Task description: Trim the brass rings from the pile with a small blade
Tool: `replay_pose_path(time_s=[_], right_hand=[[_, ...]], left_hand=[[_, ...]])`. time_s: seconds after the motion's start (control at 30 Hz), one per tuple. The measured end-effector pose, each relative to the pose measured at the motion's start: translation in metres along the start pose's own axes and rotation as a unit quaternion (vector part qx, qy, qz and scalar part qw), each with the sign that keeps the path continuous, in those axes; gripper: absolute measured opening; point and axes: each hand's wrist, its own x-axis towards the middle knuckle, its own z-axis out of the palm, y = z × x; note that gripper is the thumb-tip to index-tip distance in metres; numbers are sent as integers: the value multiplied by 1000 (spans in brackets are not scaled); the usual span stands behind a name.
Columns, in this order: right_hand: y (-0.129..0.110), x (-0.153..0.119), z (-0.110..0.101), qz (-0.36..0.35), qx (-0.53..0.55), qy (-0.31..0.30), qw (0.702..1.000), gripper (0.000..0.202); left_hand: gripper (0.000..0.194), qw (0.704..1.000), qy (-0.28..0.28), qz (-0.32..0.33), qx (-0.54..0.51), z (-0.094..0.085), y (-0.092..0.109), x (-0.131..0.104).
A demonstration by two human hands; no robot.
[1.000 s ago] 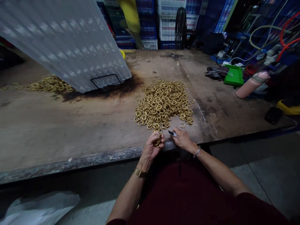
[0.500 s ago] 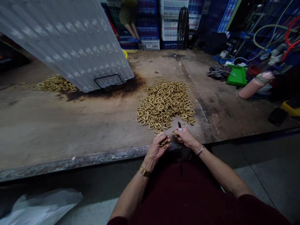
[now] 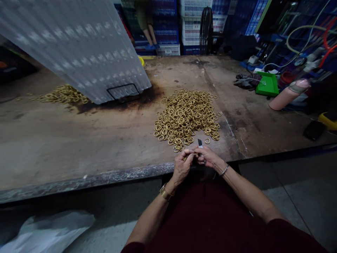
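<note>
My left hand (image 3: 182, 166) is closed around several brass-coloured rings (image 3: 185, 159), mostly covered by the fingers. My right hand (image 3: 210, 157) grips a utility knife (image 3: 200, 143), its dark blade pointing up and away from me. The fingertips of both hands meet at the table's front edge, and a ring seems to be pinched between them, though the fingers hide most of it. Just beyond lies a heap of the same rings (image 3: 185, 114). One loose ring (image 3: 207, 141) rests on the wood beyond my right hand.
A tall grey corrugated panel (image 3: 86, 52) stands tilted on the wooden table (image 3: 113, 140). Another ring pile (image 3: 63, 94) lies beside it. At right are a green tray (image 3: 267, 84), a pink bottle (image 3: 286, 96) and hoses. Crates (image 3: 168, 50) and another person's legs (image 3: 150, 35) are behind.
My left hand has moved right and turned, so the two hands, apart before, now touch at the fingertips. The knife has stayed in my right hand and shifted slightly.
</note>
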Motion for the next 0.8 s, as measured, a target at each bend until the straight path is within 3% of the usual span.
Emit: replay_pose_path(time_s=[0.13, 0.23, 0.33, 0.43, 0.57, 0.8], right_hand=[[6, 0, -2, -94, -116, 73, 986, 28], [10, -1, -2, -201, -274, 121, 932, 25], [11, -2, -2, -261, -365, 123, 885, 31], [11, -1, -2, -283, -386, 90, 873, 29], [11, 2, -3, -283, -372, 80, 880, 24], [18, 6, -5, -201, -232, 84, 948, 30]], left_hand=[[19, 999, 37, -14, 5, -5, -4, 3], [25, 998, 33, -48, -13, -8, -8, 6], [33, 994, 19, -88, -65, -9, -9, 8], [38, 984, 1, -127, -123, -10, -6, 9], [41, 972, -15, -168, -166, -12, -1, 8], [38, 973, -57, -163, -156, -12, 2, 6]])
